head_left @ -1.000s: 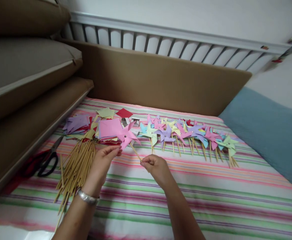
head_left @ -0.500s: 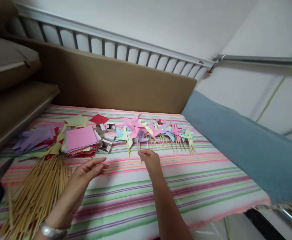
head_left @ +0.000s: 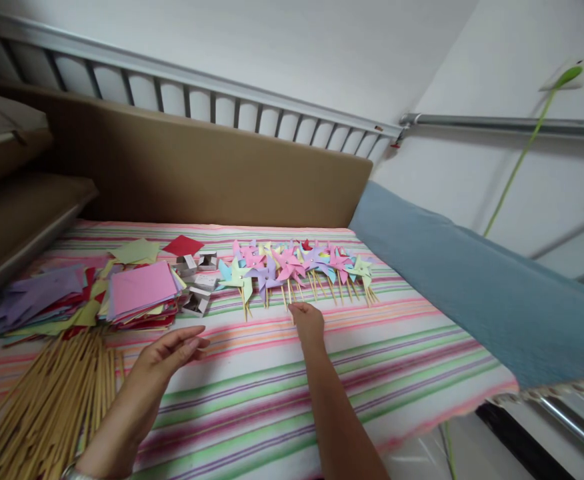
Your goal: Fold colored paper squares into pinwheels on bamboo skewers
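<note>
My right hand (head_left: 308, 320) pinches the lower end of a thin wooden stick, with a pink paper pinwheel (head_left: 290, 265) at its top. That pinwheel lies among a row of finished pinwheels, a lilac pinwheel (head_left: 266, 275) and a pale green pinwheel (head_left: 240, 279) to its left. Nothing is in my left hand (head_left: 165, 357), which hovers over the striped cloth with its fingers stretched out and apart. Below and left of it spreads a bundle of wooden sticks (head_left: 52, 400).
Left of the pinwheels sits a stack of square coloured papers (head_left: 145, 291), beside cut lilac papers (head_left: 42, 293). Small open grey boxes (head_left: 198, 301) stand between stack and pinwheels. A cardboard panel (head_left: 197, 173) borders the back; blue fabric (head_left: 447, 267) hangs over the right side.
My right hand has shifted the pink pinwheel rightward and lowered it into the row, uncovering the lilac one. My left hand stays open. The view has turned slightly right.
</note>
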{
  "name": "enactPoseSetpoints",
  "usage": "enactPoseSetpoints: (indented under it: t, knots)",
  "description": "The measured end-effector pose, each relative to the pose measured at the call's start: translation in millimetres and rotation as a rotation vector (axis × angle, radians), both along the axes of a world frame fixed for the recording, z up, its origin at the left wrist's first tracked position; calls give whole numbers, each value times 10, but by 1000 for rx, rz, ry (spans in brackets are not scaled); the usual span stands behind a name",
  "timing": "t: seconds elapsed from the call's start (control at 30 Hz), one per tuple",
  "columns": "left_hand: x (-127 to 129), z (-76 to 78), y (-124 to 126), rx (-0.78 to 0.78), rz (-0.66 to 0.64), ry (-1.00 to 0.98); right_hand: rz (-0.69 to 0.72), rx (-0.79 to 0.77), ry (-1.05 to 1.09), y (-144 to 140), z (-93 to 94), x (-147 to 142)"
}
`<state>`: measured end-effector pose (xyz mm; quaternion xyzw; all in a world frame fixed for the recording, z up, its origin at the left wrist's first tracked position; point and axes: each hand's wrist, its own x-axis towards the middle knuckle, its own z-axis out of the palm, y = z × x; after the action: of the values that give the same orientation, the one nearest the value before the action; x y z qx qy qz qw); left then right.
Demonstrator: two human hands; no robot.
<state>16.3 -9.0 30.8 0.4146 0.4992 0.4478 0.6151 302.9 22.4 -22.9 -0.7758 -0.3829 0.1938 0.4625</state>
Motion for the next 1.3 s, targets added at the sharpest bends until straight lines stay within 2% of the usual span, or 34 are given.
enactPoseSetpoints:
  t: [0.47, 0.67, 0.77, 0.93, 1.1, 1.3]
  knots:
    - [-35, 28, -26, -7, 9, 25, -8, -56, -64, 169, -83, 6]
    - [-56, 24, -39, -6, 18, 55, -25, -59, -99, 159, -39, -2]
    - [-71, 38, -51, -6, 22, 59, -23, -69, -148, 112, 35, -86]
    - [-108, 54, -81, 1, 17, 30, 77, -156, -265, 62, 120, -357]
    - [-213, 36, -104, -19, -59, 45, 95, -270, -364, 96, 88, -558]
    - [-282, 50, -111, -4, 5, 31, 81, -356, -423, 192, 41, -612]
